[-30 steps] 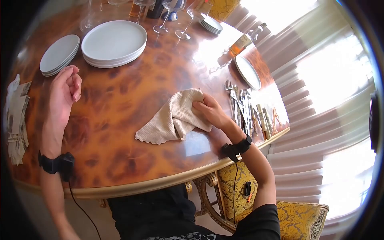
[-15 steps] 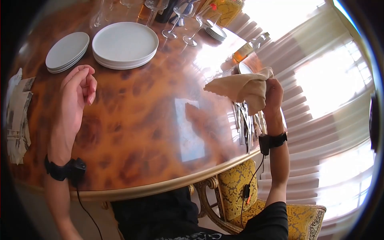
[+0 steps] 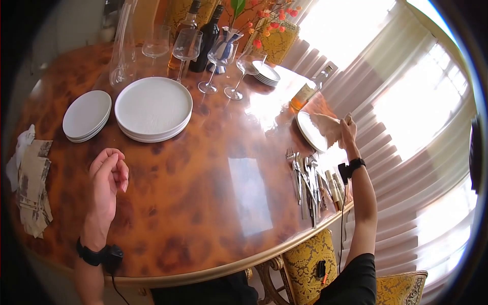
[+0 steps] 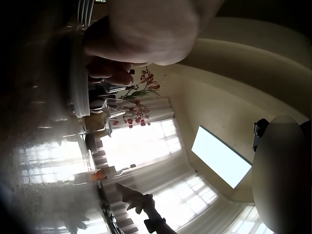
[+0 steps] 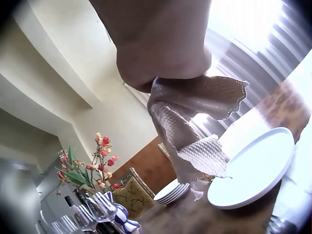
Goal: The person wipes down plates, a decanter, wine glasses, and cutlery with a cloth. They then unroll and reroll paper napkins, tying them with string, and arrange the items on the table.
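Observation:
A beige textured cloth [image 3: 328,128] hangs from the fingers of my right hand [image 3: 348,133] at the table's right side, over the edge of a white oval plate [image 3: 311,131]. In the right wrist view the cloth [image 5: 187,131] droops in folds beside the plate [image 5: 253,168], and the fingertips are hidden. My left hand [image 3: 105,188] is held above the table at the left with loosely bent fingers, holding nothing. It is nearest to a stack of small white plates [image 3: 87,116] and a stack of large ones [image 3: 153,109].
Cutlery [image 3: 307,185] lies at the right edge, below the oval plate. Wine glasses [image 3: 187,48], dark bottles [image 3: 207,43] and a flower vase stand at the back. An amber bottle [image 3: 304,95] is at the back right, patterned cloths [image 3: 34,188] at far left.
My right hand has lifted the cloth off the table's middle and carried it right and away, to the oval plate. The head view has tilted up. My left hand keeps its pose.

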The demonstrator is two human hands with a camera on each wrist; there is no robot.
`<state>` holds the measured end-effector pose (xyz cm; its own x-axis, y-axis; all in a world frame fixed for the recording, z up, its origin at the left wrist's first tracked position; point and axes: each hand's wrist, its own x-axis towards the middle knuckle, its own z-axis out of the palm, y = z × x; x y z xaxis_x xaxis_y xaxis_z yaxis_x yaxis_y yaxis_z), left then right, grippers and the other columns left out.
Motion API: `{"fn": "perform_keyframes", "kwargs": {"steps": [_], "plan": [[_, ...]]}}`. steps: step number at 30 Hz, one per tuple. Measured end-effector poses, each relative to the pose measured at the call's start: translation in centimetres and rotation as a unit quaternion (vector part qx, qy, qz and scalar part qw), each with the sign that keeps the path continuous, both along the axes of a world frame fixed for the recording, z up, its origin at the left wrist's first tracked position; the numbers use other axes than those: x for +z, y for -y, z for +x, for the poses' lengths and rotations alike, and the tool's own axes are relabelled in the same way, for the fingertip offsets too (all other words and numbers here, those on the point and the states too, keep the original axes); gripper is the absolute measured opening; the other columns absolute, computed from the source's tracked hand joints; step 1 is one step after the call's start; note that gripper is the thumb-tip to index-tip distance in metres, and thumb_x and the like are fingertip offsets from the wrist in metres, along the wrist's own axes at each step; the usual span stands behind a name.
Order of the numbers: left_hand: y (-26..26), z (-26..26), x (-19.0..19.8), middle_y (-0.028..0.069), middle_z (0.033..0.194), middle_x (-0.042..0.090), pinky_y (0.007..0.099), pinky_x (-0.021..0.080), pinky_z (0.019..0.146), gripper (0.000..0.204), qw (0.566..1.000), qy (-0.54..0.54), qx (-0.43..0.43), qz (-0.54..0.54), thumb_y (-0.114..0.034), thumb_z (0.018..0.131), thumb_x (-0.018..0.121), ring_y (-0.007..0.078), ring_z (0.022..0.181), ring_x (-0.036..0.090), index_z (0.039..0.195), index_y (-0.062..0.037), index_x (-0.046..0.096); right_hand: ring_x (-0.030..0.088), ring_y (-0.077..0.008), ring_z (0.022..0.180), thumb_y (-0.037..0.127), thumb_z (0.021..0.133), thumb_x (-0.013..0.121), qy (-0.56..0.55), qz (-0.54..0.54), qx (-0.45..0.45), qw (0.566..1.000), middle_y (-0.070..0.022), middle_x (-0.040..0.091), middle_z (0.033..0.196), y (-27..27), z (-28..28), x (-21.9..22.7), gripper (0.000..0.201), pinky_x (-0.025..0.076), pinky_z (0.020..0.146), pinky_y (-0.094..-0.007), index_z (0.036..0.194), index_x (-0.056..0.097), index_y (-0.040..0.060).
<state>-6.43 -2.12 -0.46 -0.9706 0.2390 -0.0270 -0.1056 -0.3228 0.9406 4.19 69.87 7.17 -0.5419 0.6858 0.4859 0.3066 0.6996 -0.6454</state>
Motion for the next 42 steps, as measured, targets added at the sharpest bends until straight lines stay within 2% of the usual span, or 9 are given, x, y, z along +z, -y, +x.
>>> {"fn": "perform_keyframes", "kwargs": {"steps": [5, 9, 15, 23, 27, 33, 37, 39, 42], "plan": [[-0.1, 0.1, 0.1, 0.0013, 0.064, 0.051, 0.0223, 0.034, 0.046, 0.012, 1.000, 0.015, -0.005, -0.011, -0.018, 0.097, 0.047, 0.0085, 0.052, 0.045, 0.092, -0.0082, 0.052, 0.063, -0.0378, 0.096, 0.032, 0.084, 0.062, 0.165, 0.172, 0.070, 0.969, -0.0212, 0.066, 0.095, 3.2, -2.4, -7.7, 0.037, 0.048, 0.083, -0.0424, 0.101, 0.059, -0.0005], [-0.1, 0.3, 0.3, 0.0019, 0.064, 0.051, 0.0225, 0.035, 0.045, 0.013, 1.000, 0.018, -0.011, -0.022, -0.017, 0.098, 0.047, 0.0088, 0.052, 0.045, 0.092, -0.0075, 0.052, 0.062, -0.0400, 0.103, 0.047, 0.085, 0.060, 0.363, 0.252, 0.075, 0.894, -0.0221, 0.065, 0.110, 6.3, -3.4, -8.5, 0.056, 0.049, 0.087, -0.0466, 0.119, 0.057, 0.0021], [-0.1, 0.5, 0.4, 0.0026, 0.064, 0.053, 0.0220, 0.036, 0.045, 0.012, 1.000, 0.015, -0.020, -0.011, -0.016, 0.098, 0.047, 0.0086, 0.052, 0.047, 0.092, -0.0068, 0.052, 0.066, -0.0413, 0.088, 0.023, 0.090, 0.049, 0.456, 0.320, 0.081, 0.827, -0.0235, 0.067, 0.102, 5.7, -5.5, -9.0, 0.035, 0.053, 0.078, -0.0503, 0.117, 0.059, 0.0042], [-0.2, 0.4, 0.3, 0.0034, 0.065, 0.054, 0.0225, 0.037, 0.046, 0.013, 0.999, -0.009, -0.039, -0.030, -0.016, 0.099, 0.046, 0.0097, 0.051, 0.048, 0.092, -0.0061, 0.052, 0.065, -0.0371, 0.079, 0.014, 0.087, 0.054, 0.295, 0.391, 0.113, 0.864, -0.0163, 0.065, 0.085, 8.1, -2.5, -4.8, 0.013, 0.051, 0.068, -0.0470, 0.092, 0.058, 0.0019], [-0.7, 0.8, 0.2, 0.0080, 0.072, 0.061, 0.0260, 0.043, 0.051, 0.019, 0.991, 0.020, -0.110, -0.072, -0.024, 0.099, 0.046, 0.0139, 0.058, 0.056, 0.097, -0.0067, 0.054, 0.065, -0.0286, 0.076, 0.004, 0.080, 0.063, 0.164, 0.508, 0.188, 0.825, -0.0110, 0.066, 0.085, 15.2, -0.4, -0.8, 0.008, 0.053, 0.066, -0.0401, 0.086, 0.058, 0.0049], [-6.5, 4.6, 3.6, 0.0168, 0.115, 0.063, 0.0340, 0.051, 0.086, 0.058, 0.949, 0.028, -0.314, -0.003, -0.050, 0.099, 0.046, 0.0245, 0.108, 0.063, 0.135, -0.0043, 0.041, 0.062, -0.0192, 0.081, 0.016, 0.083, 0.062, 0.107, 0.533, 0.399, 0.738, -0.0037, 0.058, 0.098, 33.7, 2.6, 2.6, 0.013, 0.055, 0.059, -0.0327, 0.089, 0.054, 0.0085], [-8.8, 6.8, 4.4, 0.0109, 0.122, 0.060, 0.0349, 0.052, 0.090, 0.052, 0.970, -0.007, -0.192, 0.149, -0.040, 0.099, 0.052, 0.0210, 0.110, 0.061, 0.134, -0.0016, 0.045, 0.061, -0.0164, 0.078, 0.016, 0.081, 0.057, 0.054, 0.550, 0.485, 0.678, -0.0032, 0.055, 0.092, 42.2, 2.5, -0.5, 0.011, 0.055, 0.057, -0.0304, 0.088, 0.054, 0.0086], [-8.0, 6.4, 2.9, 0.0108, 0.130, 0.057, 0.0346, 0.048, 0.096, 0.051, 0.993, -0.002, -0.058, 0.104, -0.034, 0.099, 0.049, 0.0194, 0.116, 0.058, 0.136, 0.0000, 0.043, 0.062, -0.0194, 0.076, 0.021, 0.087, 0.056, 0.037, 0.513, 0.505, 0.693, -0.0034, 0.054, 0.090, 44.7, 2.0, -2.0, 0.014, 0.054, 0.056, -0.0323, 0.088, 0.053, 0.0078], [-5.9, 5.3, 0.4, 0.0121, 0.133, 0.055, 0.0382, 0.043, 0.102, 0.051, 0.990, -0.013, -0.050, 0.132, -0.034, 0.100, 0.044, 0.0232, 0.120, 0.055, 0.137, 0.0008, 0.043, 0.061, -0.0261, 0.087, 0.034, 0.094, 0.053, 0.103, 0.375, 0.590, 0.708, -0.0074, 0.055, 0.097, 46.5, 1.7, -2.7, 0.030, 0.054, 0.071, -0.0392, 0.100, 0.056, 0.0054]]}}
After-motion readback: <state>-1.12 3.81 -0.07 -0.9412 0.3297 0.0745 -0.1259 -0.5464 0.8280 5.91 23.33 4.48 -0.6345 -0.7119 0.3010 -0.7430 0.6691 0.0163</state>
